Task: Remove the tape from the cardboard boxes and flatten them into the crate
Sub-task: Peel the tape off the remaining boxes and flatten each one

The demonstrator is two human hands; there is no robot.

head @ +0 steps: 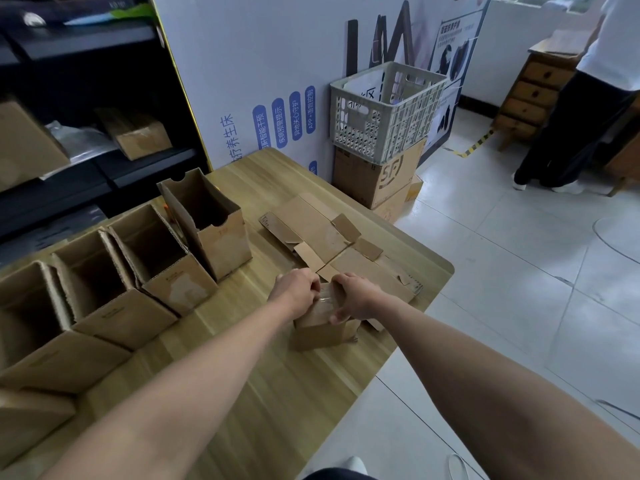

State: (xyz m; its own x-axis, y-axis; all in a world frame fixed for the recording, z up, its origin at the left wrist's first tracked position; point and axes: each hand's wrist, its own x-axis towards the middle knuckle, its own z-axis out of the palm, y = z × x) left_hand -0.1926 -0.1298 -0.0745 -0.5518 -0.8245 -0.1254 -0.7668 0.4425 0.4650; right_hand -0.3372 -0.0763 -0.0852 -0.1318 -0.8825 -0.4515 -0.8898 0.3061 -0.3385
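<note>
Curled left hand (296,289) and right hand (355,296) grip a box (320,333) near the table's (242,375) right edge, long axis toward the far edge.

one wooden table (277,393) bears at least four open upright boxes (221,244), one small taped box (318,336) and seemingly two flattened boxes (311,220); one white crate (381,119) atop one brown carton (363,181).
</note>
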